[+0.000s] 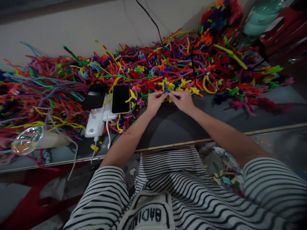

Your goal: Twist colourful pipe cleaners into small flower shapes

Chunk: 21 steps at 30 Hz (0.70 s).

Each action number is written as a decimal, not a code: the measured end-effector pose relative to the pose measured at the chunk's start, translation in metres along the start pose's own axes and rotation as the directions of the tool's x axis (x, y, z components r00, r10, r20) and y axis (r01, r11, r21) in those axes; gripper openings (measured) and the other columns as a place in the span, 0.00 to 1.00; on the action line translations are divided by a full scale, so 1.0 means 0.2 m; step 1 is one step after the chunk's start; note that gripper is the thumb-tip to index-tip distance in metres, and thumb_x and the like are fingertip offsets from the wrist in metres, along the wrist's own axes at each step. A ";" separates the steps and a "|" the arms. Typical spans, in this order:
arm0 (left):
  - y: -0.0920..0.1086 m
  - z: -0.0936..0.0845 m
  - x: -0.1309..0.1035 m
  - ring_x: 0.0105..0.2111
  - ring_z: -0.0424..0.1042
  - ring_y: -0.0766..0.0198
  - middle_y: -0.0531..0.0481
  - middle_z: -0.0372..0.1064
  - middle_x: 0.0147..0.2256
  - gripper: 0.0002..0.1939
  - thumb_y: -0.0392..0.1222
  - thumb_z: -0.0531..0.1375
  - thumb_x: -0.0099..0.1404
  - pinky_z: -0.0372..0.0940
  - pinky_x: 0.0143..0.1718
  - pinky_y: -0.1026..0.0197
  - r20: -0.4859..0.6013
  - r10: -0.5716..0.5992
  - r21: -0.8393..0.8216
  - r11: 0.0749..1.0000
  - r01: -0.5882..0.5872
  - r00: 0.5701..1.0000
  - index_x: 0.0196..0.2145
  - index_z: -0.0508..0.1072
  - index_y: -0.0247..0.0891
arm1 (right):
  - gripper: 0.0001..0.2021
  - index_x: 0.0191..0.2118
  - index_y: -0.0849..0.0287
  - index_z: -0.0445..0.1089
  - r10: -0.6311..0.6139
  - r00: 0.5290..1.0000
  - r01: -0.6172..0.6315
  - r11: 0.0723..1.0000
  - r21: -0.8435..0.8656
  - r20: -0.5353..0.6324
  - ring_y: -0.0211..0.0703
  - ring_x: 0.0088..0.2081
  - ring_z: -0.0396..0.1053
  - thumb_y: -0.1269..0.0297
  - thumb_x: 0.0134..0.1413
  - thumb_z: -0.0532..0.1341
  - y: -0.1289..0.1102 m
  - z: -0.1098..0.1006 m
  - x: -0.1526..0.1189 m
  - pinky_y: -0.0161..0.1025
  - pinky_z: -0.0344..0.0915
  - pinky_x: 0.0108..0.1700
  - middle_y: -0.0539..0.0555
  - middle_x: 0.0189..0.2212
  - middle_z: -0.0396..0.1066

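Both hands meet at the front edge of a heap of coloured pipe cleaners point(134, 68). My left hand point(155, 101) is closed, its thumb and fingertips pinching a blue pipe cleaner point(166, 89). From the other side my right hand point(183, 101) pinches the same blue piece, fingertips almost touching those of the left. Part of the blue piece sticks up above the fingers; the rest is hidden by them. Just behind lie yellow twisted pipe-cleaner shapes point(170, 85). Scissors point(212, 83) with yellow and red handles rest to the right of my right hand.
Left of my hands lie a phone point(121, 99), a black device point(95, 95) and a white power bank point(95, 123) with cables. A tipped cup-like container point(51, 140) is near the table's point(172, 127) left front edge. A greenish bottle point(262, 19) stands at the back right.
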<state>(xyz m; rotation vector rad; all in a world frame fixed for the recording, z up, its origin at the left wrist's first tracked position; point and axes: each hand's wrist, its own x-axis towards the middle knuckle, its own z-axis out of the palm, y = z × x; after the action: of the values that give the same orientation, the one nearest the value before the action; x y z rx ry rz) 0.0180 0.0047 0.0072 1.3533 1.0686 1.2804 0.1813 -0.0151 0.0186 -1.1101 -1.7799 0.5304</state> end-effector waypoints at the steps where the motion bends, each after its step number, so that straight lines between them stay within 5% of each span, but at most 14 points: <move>1: 0.00 0.00 0.00 0.18 0.58 0.74 0.54 0.69 0.20 0.18 0.56 0.70 0.56 0.52 0.19 0.66 -0.003 -0.006 0.017 1.000 0.006 1.000 0.25 0.79 0.37 | 0.17 0.33 0.57 0.81 -0.010 1.000 0.010 1.000 -0.024 -0.006 0.47 0.34 0.77 0.53 0.64 0.58 0.00 0.00 0.00 0.43 0.72 0.42 0.54 0.30 0.79; 7: -0.04 0.00 0.01 0.19 0.59 0.72 0.54 0.68 0.19 0.19 0.55 0.67 0.60 0.54 0.21 0.66 -0.006 -0.001 0.124 0.992 0.002 1.000 0.22 0.76 0.37 | 0.13 0.39 0.54 0.82 -0.070 0.995 0.064 0.993 -0.098 -0.066 0.50 0.43 0.79 0.59 0.63 0.59 0.03 0.01 0.01 0.47 0.72 0.48 0.54 0.39 0.82; 11: -0.01 0.00 -0.02 0.26 0.68 0.68 0.52 0.74 0.28 0.17 0.56 0.69 0.58 0.63 0.30 0.65 -0.089 0.165 0.202 0.969 -0.144 0.982 0.34 0.78 0.39 | 0.14 0.40 0.57 0.81 -0.081 0.996 0.074 0.985 -0.155 -0.038 0.50 0.40 0.79 0.58 0.63 0.59 0.05 -0.01 0.02 0.45 0.72 0.45 0.56 0.38 0.82; 13: 0.03 -0.01 -0.04 0.29 0.69 0.67 0.50 0.75 0.31 0.18 0.57 0.68 0.60 0.65 0.34 0.64 -0.041 0.268 0.284 0.927 -0.246 0.962 0.38 0.78 0.40 | 0.14 0.41 0.59 0.81 -0.093 0.996 0.090 0.979 -0.185 -0.008 0.48 0.37 0.78 0.59 0.62 0.59 0.06 -0.02 0.02 0.42 0.71 0.42 0.57 0.37 0.81; 17: 0.07 -0.03 -0.05 0.29 0.68 0.64 0.50 0.72 0.28 0.17 0.55 0.63 0.66 0.63 0.37 0.61 0.091 0.386 0.429 0.817 -0.386 0.918 0.30 0.77 0.40 | 0.14 0.39 0.60 0.80 -0.085 0.991 0.104 0.975 -0.198 0.100 0.46 0.33 0.76 0.59 0.60 0.59 0.06 -0.04 0.03 0.39 0.67 0.37 0.56 0.32 0.80; 21: 0.06 -0.05 -0.04 0.28 0.66 0.63 0.51 0.68 0.24 0.16 0.51 0.62 0.67 0.60 0.35 0.60 0.082 0.358 0.503 0.791 -0.349 0.930 0.26 0.75 0.40 | 0.13 0.38 0.60 0.80 -0.061 0.986 0.091 0.977 -0.192 0.158 0.46 0.32 0.74 0.59 0.58 0.60 0.05 -0.05 0.03 0.40 0.65 0.37 0.56 0.32 0.80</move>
<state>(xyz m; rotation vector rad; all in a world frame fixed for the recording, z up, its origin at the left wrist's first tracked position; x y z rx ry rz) 0.0078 -0.0044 0.0181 2.0287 1.2641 1.3240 0.1936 -0.0054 0.0193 -1.1569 -2.0345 0.4061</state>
